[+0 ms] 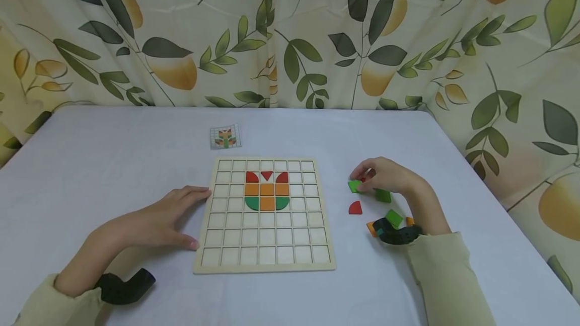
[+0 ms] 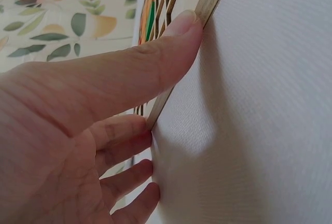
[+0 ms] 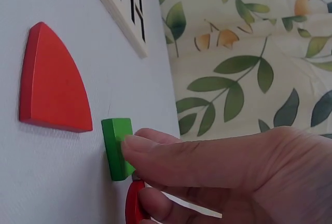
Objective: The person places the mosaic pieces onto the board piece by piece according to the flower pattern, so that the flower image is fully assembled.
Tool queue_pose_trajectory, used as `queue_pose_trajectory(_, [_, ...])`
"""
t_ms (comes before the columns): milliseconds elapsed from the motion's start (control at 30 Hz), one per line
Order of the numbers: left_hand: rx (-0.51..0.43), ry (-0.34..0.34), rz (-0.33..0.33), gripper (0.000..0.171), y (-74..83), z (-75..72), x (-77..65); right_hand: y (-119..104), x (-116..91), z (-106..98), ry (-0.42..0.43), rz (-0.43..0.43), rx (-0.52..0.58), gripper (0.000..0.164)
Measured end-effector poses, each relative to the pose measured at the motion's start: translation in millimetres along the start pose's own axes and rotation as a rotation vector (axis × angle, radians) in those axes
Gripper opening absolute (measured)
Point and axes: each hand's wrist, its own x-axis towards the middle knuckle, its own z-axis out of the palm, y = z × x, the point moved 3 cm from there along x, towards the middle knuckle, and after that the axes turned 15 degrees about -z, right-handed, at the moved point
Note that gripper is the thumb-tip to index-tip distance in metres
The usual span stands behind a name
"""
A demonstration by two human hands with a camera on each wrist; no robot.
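A wooden grid board [image 1: 265, 268] lies on the table with red, orange and green pieces set in its upper middle squares. At its left edge rests my left hand [image 1: 154, 220], fingers fairly straight and spread. In the left wrist view the thumb [image 2: 171, 42] touches the board's rim. To the right of the board my right hand [image 1: 389, 175] pinches a small green block [image 3: 116, 149] between thumb and fingers, low over the table. Beside those fingers is a red piece [image 3: 135, 203], partly hidden. A red quarter-round piece [image 1: 355, 208] lies just nearer me.
A small pattern card [image 1: 225, 137] lies beyond the board. More green pieces [image 1: 394, 219] and an orange piece [image 1: 372, 229] lie near my right wrist, partly covered by the black wrist camera [image 1: 399, 234]. A leaf-and-fruit patterned curtain [image 1: 317, 39] hangs behind the table.
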Motion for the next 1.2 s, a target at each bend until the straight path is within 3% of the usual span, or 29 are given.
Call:
queue_pose_trajectory(567, [-0.017,0.010,0.018,0.100,-1.2,0.6,0.4,8.2,3.3,3.5,-0.023,0.046,-0.020,0.028])
queue_pose_trajectory(1200, [-0.016,0.013,0.029,0.100,-2.5,1.4,1.2,4.0,2.6,2.2,0.001,0.027,0.001,0.027])
